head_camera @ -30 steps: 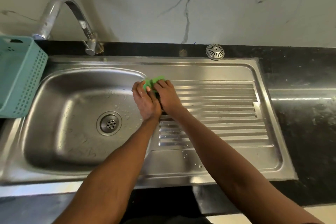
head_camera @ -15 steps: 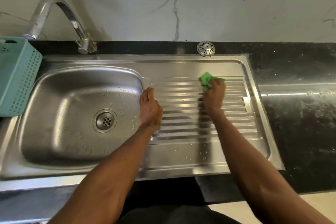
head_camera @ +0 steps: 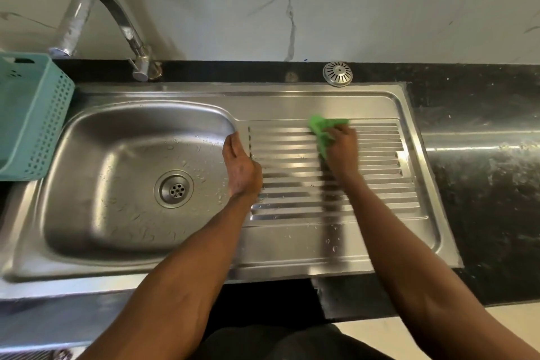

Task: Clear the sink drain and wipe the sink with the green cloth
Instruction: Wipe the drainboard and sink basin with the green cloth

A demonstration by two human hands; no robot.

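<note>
A steel sink [head_camera: 87, 172] with a wet bowl and a round drain [head_camera: 174, 188] at its middle fills the left. To its right lies the ribbed drainboard [head_camera: 380, 184]. My right hand [head_camera: 342, 152] grips the green cloth [head_camera: 320, 128] and presses it on the upper middle of the ribs; the hand is blurred. My left hand [head_camera: 241, 166] rests with straight fingers on the ridge between bowl and drainboard. A loose round strainer cover [head_camera: 337, 73] lies on the black counter behind the drainboard.
A curved chrome tap [head_camera: 117, 23] stands behind the bowl. A teal perforated basket [head_camera: 32, 114] sits at the sink's left edge. Black stone counter [head_camera: 482, 184] runs to the right, and a marble wall rises behind.
My right hand has carried the cloth from the bowl's edge rightward across the ribs, then back a little leftward. My left hand let go of the cloth and stays on the ridge.
</note>
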